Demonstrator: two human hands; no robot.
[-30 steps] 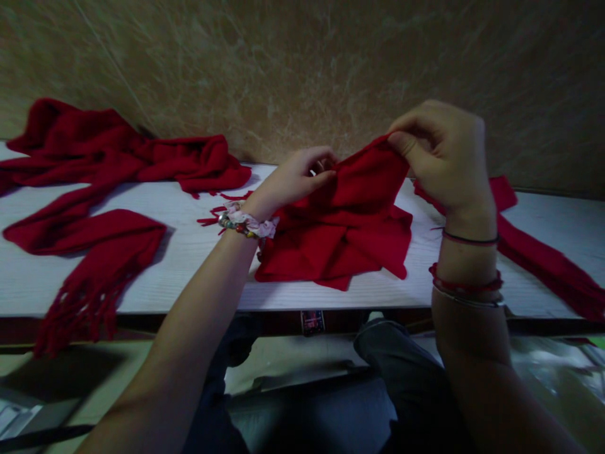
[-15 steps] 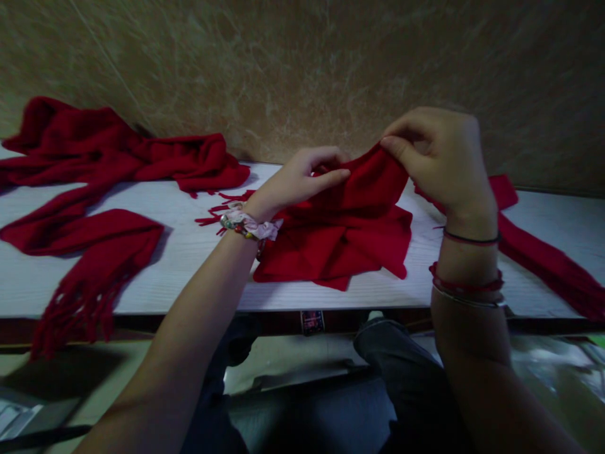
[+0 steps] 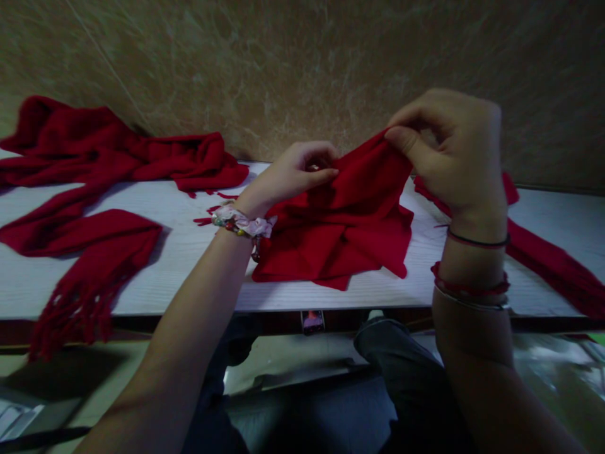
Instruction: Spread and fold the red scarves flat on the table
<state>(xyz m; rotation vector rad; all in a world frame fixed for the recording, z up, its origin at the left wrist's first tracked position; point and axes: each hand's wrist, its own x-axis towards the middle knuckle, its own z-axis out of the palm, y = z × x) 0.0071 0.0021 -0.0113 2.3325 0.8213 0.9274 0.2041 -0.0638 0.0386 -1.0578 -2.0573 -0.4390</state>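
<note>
A red scarf [image 3: 350, 221] lies loosely folded in layers on the white table, its fringe showing to the left beyond my wrist. My right hand [image 3: 449, 145] pinches its upper right corner between thumb and fingertips and holds that corner raised off the table. Along the scarf's top edge, my left hand [image 3: 300, 169] has its thumb and fingers closed on the cloth. The tips of the left fingers are partly hidden behind the fabric.
At the left lies a heap of red fringed scarves [image 3: 113, 145], one end hanging over the table's front edge. A folded red scarf [image 3: 553, 258] lies at the right. Behind the white table [image 3: 198, 277] rises a marbled wall [image 3: 302, 69]. A phone [image 3: 312, 321] shows below the front edge.
My right hand has moved up and slightly right, lifting the scarf's corner higher. My left hand has slid a little left along the top edge, so the cloth between them is stretched longer.
</note>
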